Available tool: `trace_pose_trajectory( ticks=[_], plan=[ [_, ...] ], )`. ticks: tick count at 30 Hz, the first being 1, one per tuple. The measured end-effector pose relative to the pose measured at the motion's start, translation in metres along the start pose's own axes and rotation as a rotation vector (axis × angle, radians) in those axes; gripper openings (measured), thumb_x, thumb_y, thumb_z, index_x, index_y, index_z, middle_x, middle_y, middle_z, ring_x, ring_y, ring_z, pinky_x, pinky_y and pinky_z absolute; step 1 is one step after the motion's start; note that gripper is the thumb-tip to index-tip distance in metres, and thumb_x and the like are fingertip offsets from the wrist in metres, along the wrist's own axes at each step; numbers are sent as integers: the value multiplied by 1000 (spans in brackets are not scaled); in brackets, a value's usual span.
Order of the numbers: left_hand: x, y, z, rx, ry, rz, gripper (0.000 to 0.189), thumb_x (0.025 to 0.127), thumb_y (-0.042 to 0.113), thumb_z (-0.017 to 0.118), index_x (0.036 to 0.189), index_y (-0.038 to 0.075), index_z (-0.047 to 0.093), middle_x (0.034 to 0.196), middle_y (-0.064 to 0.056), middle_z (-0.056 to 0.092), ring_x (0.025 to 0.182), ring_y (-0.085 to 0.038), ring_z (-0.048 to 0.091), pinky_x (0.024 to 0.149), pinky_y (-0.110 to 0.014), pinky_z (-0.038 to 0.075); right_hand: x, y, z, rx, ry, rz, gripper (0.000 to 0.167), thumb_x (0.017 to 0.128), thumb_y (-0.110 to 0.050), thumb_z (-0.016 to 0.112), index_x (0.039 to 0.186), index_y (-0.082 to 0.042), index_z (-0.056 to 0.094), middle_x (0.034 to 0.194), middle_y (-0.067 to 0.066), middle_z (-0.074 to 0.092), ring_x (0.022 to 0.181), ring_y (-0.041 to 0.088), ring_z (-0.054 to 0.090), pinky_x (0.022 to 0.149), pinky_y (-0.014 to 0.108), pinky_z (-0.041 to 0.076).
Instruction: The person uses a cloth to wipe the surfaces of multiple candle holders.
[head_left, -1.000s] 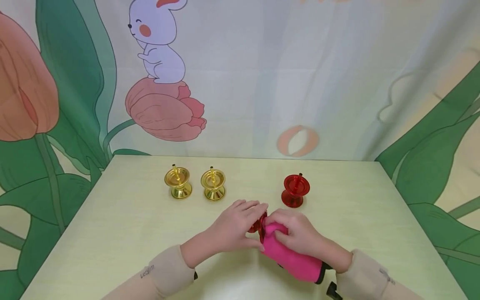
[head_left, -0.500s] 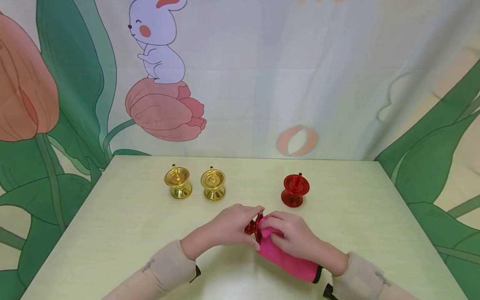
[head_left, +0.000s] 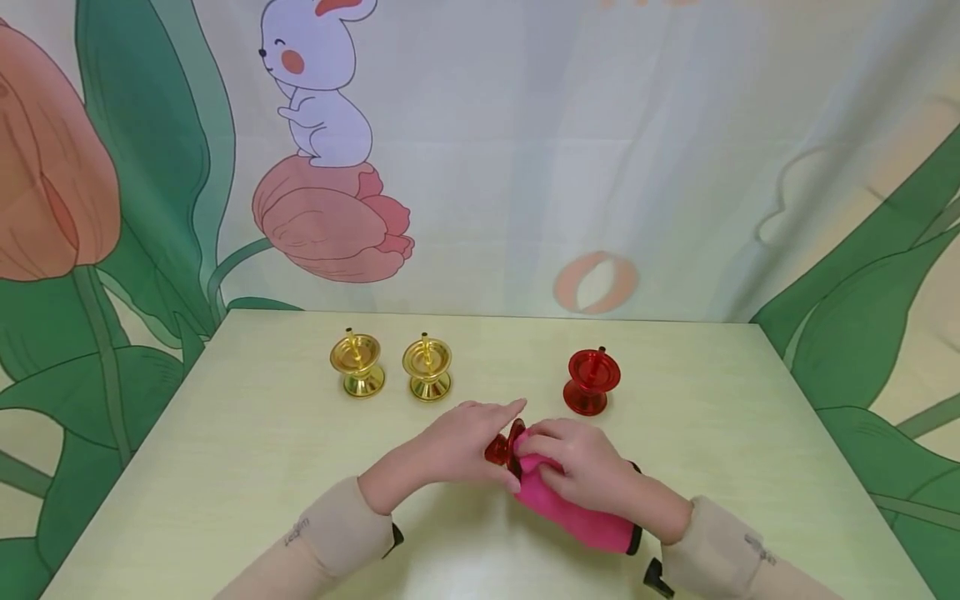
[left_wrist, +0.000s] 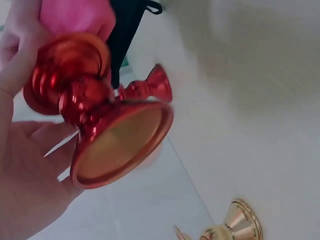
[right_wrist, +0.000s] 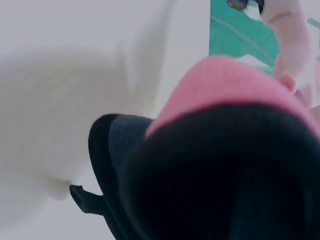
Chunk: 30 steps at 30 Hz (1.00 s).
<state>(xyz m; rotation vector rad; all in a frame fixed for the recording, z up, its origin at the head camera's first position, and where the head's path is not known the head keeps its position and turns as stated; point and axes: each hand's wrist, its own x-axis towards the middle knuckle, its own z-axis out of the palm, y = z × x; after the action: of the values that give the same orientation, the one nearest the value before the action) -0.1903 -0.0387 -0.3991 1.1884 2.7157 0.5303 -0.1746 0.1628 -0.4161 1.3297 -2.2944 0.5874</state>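
Observation:
My left hand (head_left: 468, 446) holds a red shiny candle holder (head_left: 498, 450) tipped on its side, with thumb and fingers spread around its dish. In the left wrist view its round base (left_wrist: 122, 142) faces the camera. My right hand (head_left: 581, 462) grips a pink cloth (head_left: 573, 512) with black edging and presses a bunched part of it against the dish. The dish's inside is hidden by the cloth and fingers. In the right wrist view the cloth's black rim (right_wrist: 225, 130) forms a wide dark opening, so it looks like a mitt.
Another red candle holder (head_left: 591, 382) stands upright behind my right hand. Two gold candle holders (head_left: 357, 365) stand upright at the back left of the pale table (head_left: 247, 450). A printed curtain (head_left: 480, 167) hangs behind the table's far edge.
Both hands have shifted slightly left, carrying the red candle holder and pink cloth. The left fingers have changed their hold around the dish. The standing candle holders stay put.

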Motion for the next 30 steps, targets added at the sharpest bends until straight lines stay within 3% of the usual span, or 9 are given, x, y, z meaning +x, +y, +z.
trace_pose_trajectory(
  ticks=[3,6,9,15,18,21,25,28,30],
  plan=[
    [0,-4,-2,-102,-88,-19,91,63,55,69,134,11,34,101,6,59,81,-5,53,75,-20,44,2,-5,1,-64,3,-65,23,66,-2,63,82,-18,62,85,-2,62,75,11,59,65,22,50],
    [0,-5,-1,-146,-107,-32,85,60,53,72,128,13,40,88,9,57,69,-4,49,63,-16,41,1,-8,2,-74,-10,-57,21,67,-3,60,81,-19,61,85,-3,62,75,10,58,64,21,49],
    [-1,-1,3,-91,-31,-28,83,56,53,74,122,13,45,81,9,58,70,-6,51,62,-17,42,0,-8,4,-42,1,-23,23,66,-2,62,81,-18,63,85,-2,62,76,11,59,66,21,50],
    [-5,6,19,191,248,37,88,56,57,72,124,8,43,113,0,58,103,-13,54,89,-29,44,0,-2,3,121,2,171,25,68,0,64,87,-16,66,89,-3,64,81,8,60,67,21,50],
    [-7,7,25,247,286,52,92,59,59,69,127,5,40,122,-3,54,114,-15,49,97,-34,39,-1,-1,1,195,-41,246,25,70,0,64,90,-15,66,90,-4,64,82,7,59,67,21,50],
    [-9,5,23,167,210,31,95,61,60,67,132,5,36,127,-4,51,118,-17,47,99,-36,37,-2,-1,1,172,-70,218,24,71,0,64,89,-15,65,88,-4,64,79,7,59,67,20,49],
    [-6,-3,8,-24,19,-19,94,65,57,68,137,8,32,132,-3,46,119,-17,46,100,-33,35,-2,-5,0,81,-43,79,25,67,1,66,85,-16,65,85,-4,63,78,7,59,66,19,49],
    [-2,-8,-3,-145,-124,-51,90,64,52,71,136,11,34,129,-2,50,108,-11,52,92,-26,41,0,-10,-1,21,-18,-30,25,66,1,64,84,-17,63,86,-2,62,78,9,59,67,20,49],
    [0,-9,-6,-204,-184,-59,86,63,50,73,133,12,38,122,1,55,97,-6,54,83,-20,44,2,-12,-2,-8,-9,-76,24,67,0,61,84,-17,61,88,-1,61,78,11,58,68,20,49]
  ],
)
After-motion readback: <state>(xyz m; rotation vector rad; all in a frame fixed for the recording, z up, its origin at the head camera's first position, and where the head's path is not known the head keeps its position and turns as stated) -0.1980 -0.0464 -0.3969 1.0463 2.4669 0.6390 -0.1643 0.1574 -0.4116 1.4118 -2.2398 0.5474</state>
